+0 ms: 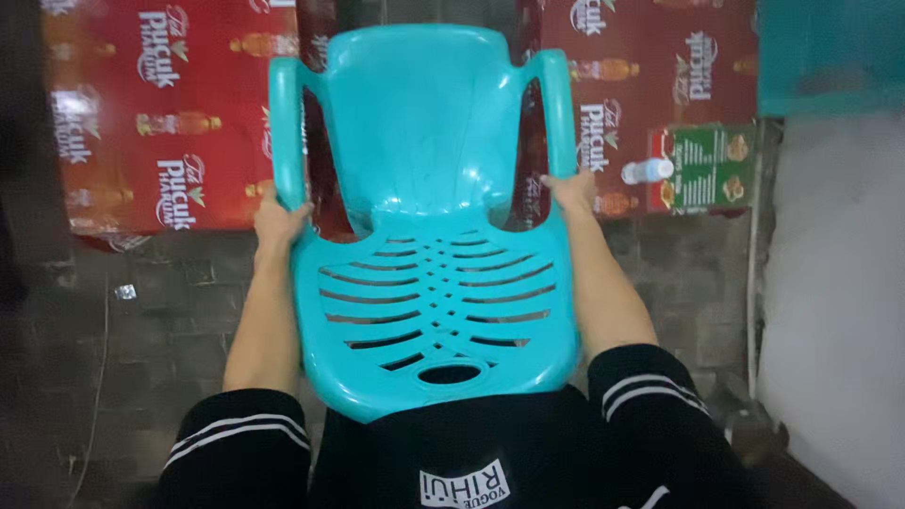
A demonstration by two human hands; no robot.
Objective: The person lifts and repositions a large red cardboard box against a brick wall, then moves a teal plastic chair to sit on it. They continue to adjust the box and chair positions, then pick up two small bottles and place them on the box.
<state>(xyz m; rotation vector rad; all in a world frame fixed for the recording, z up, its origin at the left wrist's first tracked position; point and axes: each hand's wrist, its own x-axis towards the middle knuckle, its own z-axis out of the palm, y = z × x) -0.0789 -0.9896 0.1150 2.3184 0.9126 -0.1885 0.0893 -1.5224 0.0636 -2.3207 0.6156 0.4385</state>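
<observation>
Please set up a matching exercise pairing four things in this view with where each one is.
Things:
1. left hand
2. right hand
3. bottle
4. red sheet

Places:
A. on the green box at the right
B. gripping the chair's armrest on the picture's left
C. on the floor beyond the chair
D. gripping the armrest on the picture's right

Pairs: 1-B, 2-D, 3-A, 4-C

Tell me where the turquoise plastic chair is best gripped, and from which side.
Probably by its two armrests, from behind the backrest, one hand per side. The turquoise chair is held backrest-toward-person; left hand and right hand already wrap the arm ends, a balanced, symmetric hold.
</observation>
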